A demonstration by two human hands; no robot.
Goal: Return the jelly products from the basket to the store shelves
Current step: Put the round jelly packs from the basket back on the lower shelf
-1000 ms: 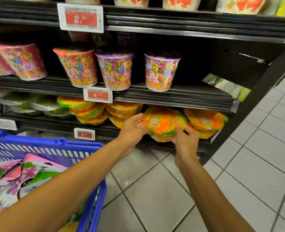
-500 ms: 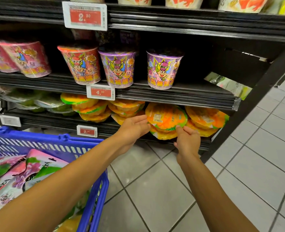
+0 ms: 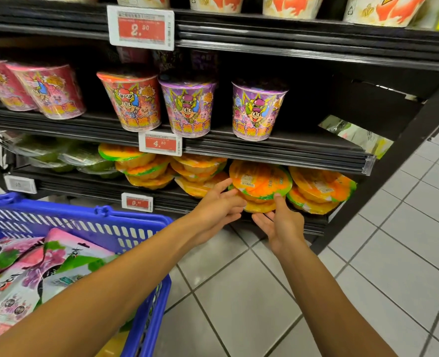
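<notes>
While both hands are slack, gripping nothing, the round orange green-rimmed plastic jelly tub leans on the lower black shelf: just above right hand, left hand beside its left edge.

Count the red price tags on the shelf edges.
3. Top price tag on the upper edge; middle price tag below the cups; low price tag above the basket. The pale tag far left isn't red; more may sit outside the frame.

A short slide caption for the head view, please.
Left hand and right hand touch an orange jelly cup on the lower shelf, blue basket nearby.
</notes>
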